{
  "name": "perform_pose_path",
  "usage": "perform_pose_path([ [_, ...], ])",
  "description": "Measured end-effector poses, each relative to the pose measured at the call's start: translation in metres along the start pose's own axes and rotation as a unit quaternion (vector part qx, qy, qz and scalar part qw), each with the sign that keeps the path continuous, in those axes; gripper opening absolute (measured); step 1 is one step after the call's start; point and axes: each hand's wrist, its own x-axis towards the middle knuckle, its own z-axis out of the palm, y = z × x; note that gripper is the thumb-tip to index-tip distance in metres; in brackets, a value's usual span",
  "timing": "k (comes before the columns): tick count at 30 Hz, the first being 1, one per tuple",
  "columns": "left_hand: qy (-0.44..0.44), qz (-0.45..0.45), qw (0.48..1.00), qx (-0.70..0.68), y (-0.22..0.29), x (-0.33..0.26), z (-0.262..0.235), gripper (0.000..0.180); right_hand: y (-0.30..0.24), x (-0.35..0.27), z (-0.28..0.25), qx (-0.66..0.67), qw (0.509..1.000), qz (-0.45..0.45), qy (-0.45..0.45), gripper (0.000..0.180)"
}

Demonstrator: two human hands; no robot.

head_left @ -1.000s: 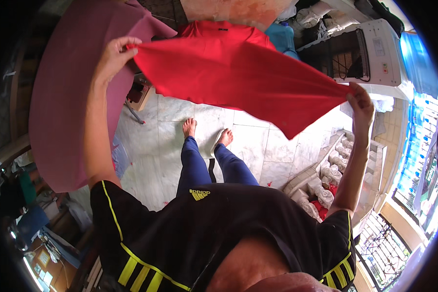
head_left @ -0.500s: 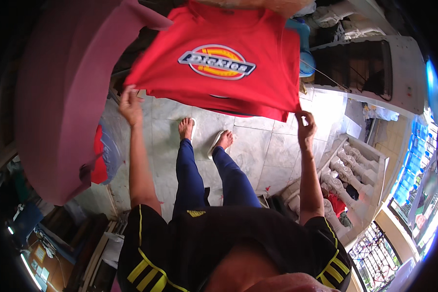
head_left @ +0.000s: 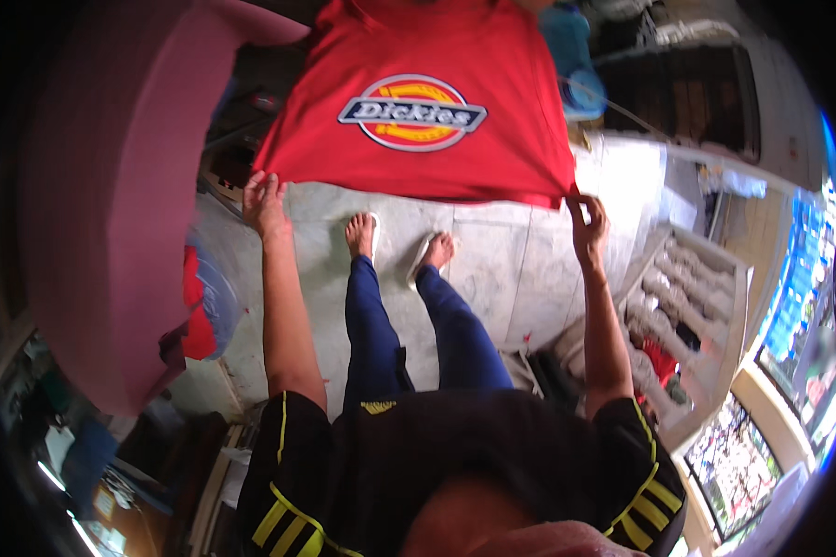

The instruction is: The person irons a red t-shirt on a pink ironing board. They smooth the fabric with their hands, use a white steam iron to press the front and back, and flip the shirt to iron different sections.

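Observation:
A red T-shirt with an oval printed emblem on its front is spread out ahead of me. Its lower hem is stretched between my two hands, and its upper part runs out of the picture at the top. At the left end of the hem, my left hand pinches the cloth with its fingers closed. My right hand grips the opposite corner between thumb and fingers. Below the hem show the pale floor tiles and my feet in light slippers.
A large mauve cloth hangs close on the left. Beside it sits a clear bluish container with something red. On the right is a white balustrade. A blue plastic bottle and a framed dark panel are at the far right.
The shirt's hem has become straighter and more level, and the lower layer that hung below it no longer shows. Both hands still hold the corners. My view has shifted slightly.

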Motion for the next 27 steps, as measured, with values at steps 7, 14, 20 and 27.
perform_pose_path([
  [7, -0.011, -0.168, 0.983, -0.07, -0.015, -0.001, 0.026, 0.047, 0.0, 0.001, 0.015, 0.022, 0.997, 0.063, -0.03, 0.012],
  [14, -0.091, -0.049, 0.995, 0.007, -0.009, 0.007, 0.014, 0.05, -0.004, -0.003, 0.004, 0.04, 0.996, -0.085, -0.002, 0.013],
  [20, -0.054, -0.122, 0.987, 0.093, -0.021, 0.015, -0.002, 0.056, 0.051, -0.028, 0.063, 0.089, 0.994, -0.062, -0.002, 0.022],
  [27, -0.097, 0.391, 0.808, 0.431, 0.038, 0.006, 0.097, 0.038, -0.06, 0.066, 0.041, -0.027, 0.998, -0.059, -0.016, 0.036],
])
